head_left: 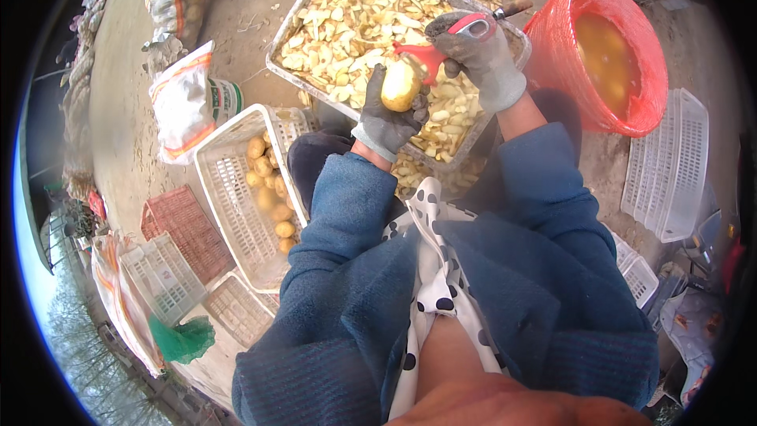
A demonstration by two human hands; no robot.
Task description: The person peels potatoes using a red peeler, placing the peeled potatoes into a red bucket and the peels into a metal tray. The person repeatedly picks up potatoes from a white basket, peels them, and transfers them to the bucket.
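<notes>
My left hand (385,125), in a dark-palmed grey glove, is closed round a partly peeled yellow potato (400,85). Closed on a red peeler (424,57) is my gloved right hand (487,61). The peeler's head sits right beside the potato; whether its blade touches the skin cannot be made out. Both hands are above a large pale tub (277,63) heaped with potato peelings (347,24). A wooden handle (514,8) shows at the tub's far right edge, just past my right hand; its other end is hidden.
At right stands a red-lined bucket (544,39) of murky water with potatoes in it. A white crate (211,154) with unpeeled potatoes (264,166) is at left. Filled mesh sacks (175,0) lie at far left. More crates (666,166) flank me, and peelings litter the ground.
</notes>
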